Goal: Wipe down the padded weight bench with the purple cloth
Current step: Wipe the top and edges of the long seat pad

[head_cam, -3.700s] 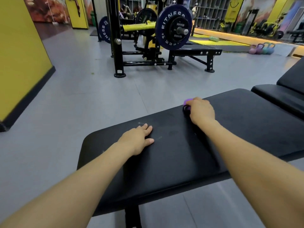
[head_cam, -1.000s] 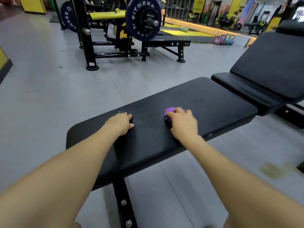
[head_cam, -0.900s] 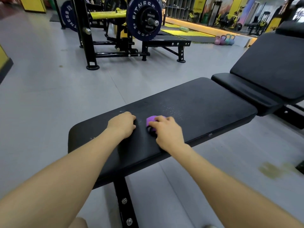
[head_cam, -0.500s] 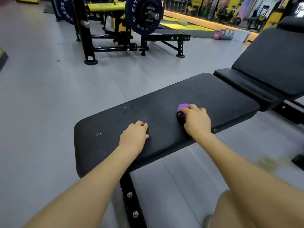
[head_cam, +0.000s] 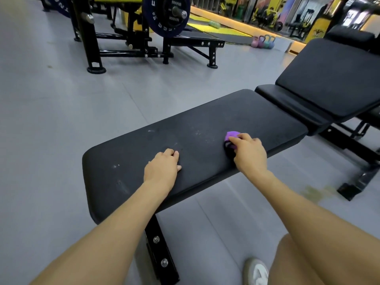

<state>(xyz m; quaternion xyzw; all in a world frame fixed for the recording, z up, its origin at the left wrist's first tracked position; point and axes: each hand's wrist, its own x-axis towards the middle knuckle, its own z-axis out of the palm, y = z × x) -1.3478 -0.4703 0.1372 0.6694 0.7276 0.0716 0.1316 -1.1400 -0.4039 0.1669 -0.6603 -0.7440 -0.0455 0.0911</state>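
The long flat black padded vinyl bench seat (head_cam: 205, 145) runs its long axis from about 8 o'clock to 2 o'clock, its rounded end nearest at 8. Its matte surface carries pale scuffs and specks. A small bunched purple cloth (head_cam: 232, 136) lies right of the pad's centre, near the closer long edge, under the curled fingers of the right hand (head_cam: 248, 153), which grips it. The left hand (head_cam: 163, 167) rests on the pad, fingers loosely bent, holding nothing. Bare pad stretches toward 2 o'clock, up to the angled black cushioned backrest (head_cam: 333, 79); smooth grey floor (head_cam: 61, 112) surrounds the bench.
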